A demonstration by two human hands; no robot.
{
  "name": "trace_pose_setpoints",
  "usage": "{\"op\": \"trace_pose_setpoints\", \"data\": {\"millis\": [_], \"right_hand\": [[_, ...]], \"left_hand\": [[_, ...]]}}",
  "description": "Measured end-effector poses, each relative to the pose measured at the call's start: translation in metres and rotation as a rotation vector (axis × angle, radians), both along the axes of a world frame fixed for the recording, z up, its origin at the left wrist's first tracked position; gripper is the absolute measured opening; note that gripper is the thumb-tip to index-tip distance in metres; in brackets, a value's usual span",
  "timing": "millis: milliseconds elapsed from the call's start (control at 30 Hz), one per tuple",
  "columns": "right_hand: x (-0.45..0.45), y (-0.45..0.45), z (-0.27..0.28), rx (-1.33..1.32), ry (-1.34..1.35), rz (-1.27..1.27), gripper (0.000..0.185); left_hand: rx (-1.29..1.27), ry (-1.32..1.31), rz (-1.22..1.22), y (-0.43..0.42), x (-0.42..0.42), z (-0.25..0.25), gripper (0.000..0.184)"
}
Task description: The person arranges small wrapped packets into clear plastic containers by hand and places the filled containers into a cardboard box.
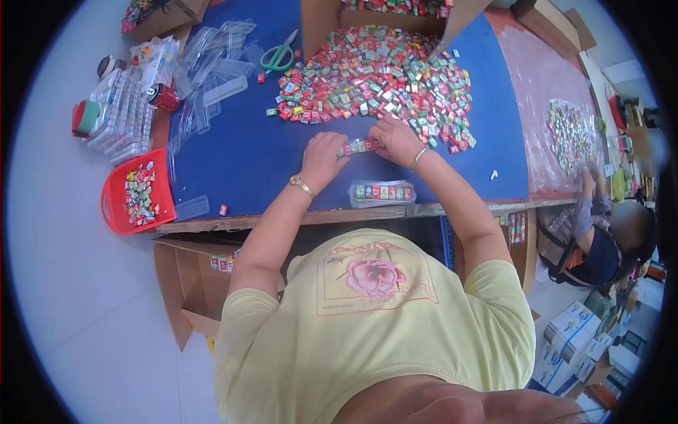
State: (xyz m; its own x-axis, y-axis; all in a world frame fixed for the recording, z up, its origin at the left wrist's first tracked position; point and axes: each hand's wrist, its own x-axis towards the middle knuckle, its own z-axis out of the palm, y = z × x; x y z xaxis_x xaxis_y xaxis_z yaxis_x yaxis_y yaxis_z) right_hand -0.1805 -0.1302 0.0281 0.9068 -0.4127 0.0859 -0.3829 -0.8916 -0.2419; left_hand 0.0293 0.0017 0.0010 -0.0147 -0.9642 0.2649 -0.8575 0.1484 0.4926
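On the blue table, a short row of small coloured blocks (359, 147) lies between my hands. My left hand (325, 157) is closed on the row's left end, and my right hand (397, 141) pinches its right end. Just below stands a clear plastic tray (382, 193) holding a row of similar blocks. A large heap of small red, green and white blocks (374, 78) spreads beyond my hands, close to my right hand's fingers.
Clear plastic trays (224, 90) and green-handled scissors (278, 58) lie at the upper left. A red basket (168, 185) of blocks sits at the left edge. Cardboard box (321, 32) stands behind the heap. At the right, another person (600, 240) works at a second pile (571, 134).
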Motion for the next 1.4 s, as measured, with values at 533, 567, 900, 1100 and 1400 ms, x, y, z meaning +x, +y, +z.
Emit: {"op": "trace_pose_setpoints", "data": {"millis": [533,567,900,1100,1400], "right_hand": [[-0.08,0.098,0.042,0.277,-0.14,-0.084,0.057],[-0.08,0.098,0.044,0.243,-0.156,-0.072,0.062],[-0.07,0.105,0.016,0.202,0.095,-0.159,0.068],[-0.065,0.104,-0.005,0.26,0.096,-0.242,0.047],[-0.054,0.081,-0.003,0.214,0.051,-0.202,0.055]], "left_hand": [[0.286,0.121,-0.191,0.062,-0.049,0.062,0.053],[0.29,0.115,-0.197,0.063,-0.051,0.064,0.053],[0.379,-0.263,-0.228,0.048,-0.078,0.057,0.08],[0.482,-0.265,-0.205,0.046,-0.076,0.039,0.074],[0.379,-0.295,-0.169,0.027,-0.067,0.037,0.071]]}}
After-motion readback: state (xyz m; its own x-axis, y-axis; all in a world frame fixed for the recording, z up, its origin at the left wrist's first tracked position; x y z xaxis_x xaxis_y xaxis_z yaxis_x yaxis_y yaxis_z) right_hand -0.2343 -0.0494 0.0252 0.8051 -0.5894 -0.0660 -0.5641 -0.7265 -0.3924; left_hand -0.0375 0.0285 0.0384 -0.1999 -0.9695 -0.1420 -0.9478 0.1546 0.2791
